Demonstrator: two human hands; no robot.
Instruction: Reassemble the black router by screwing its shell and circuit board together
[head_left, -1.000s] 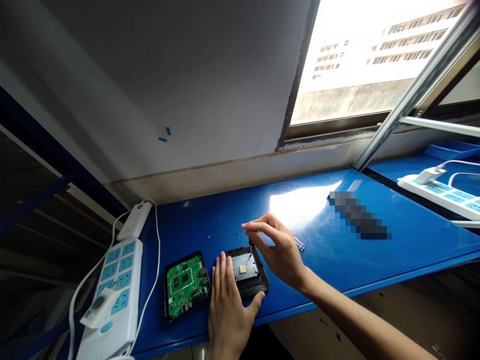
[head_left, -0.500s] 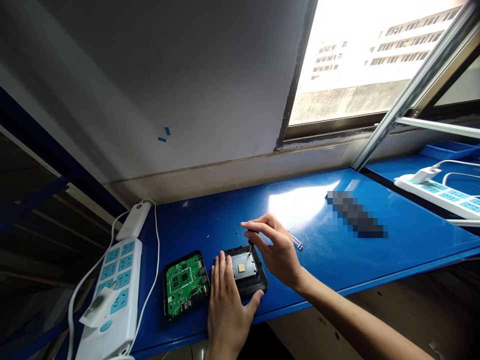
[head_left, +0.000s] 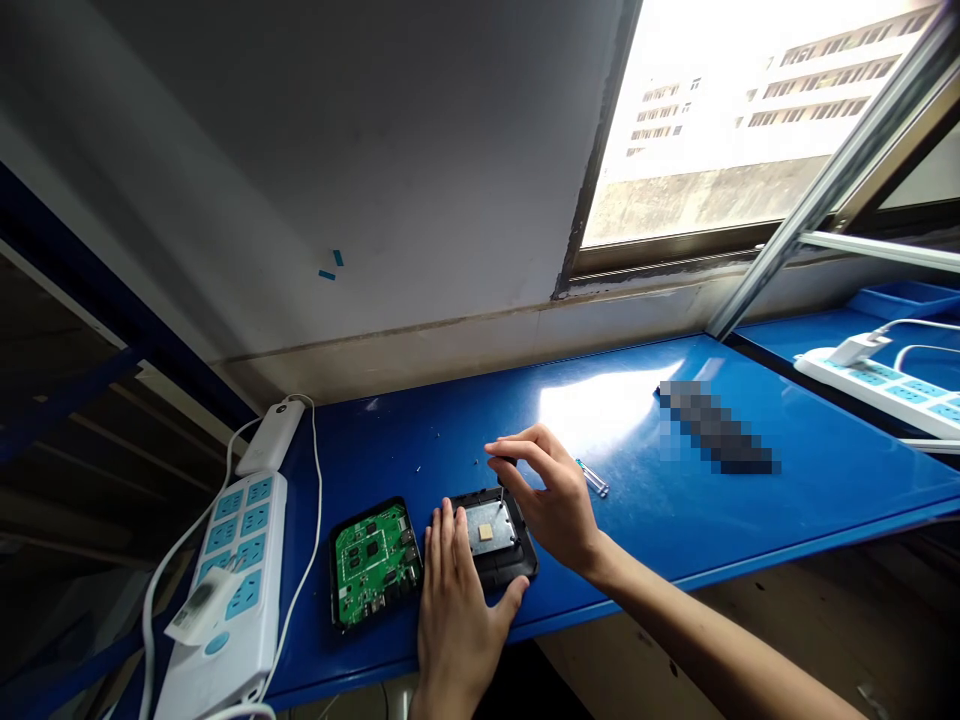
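A black plastic casing half lies on the blue table with a silver metal plate fitted in it. A small beige pad sits on the plate. My left hand rests over the casing's left and near edges, fingers stretched out and thumb spread. Above the casing's far right part, my right hand pinches a small dark screwdriver, its shaft pointing down at the plate's corner. To the left lies the other casing half, holding a green circuit board.
Tiny screws are scattered beyond the casing. Slim clear pieces lie right of my right hand. At the left stand a white power strip and cable; another power strip lies far right. A pixelated dark object rests on the table.
The whole view has shifted slightly. Both hands keep nearly the same places on and above the casing, with the screwdriver still at the same corner.
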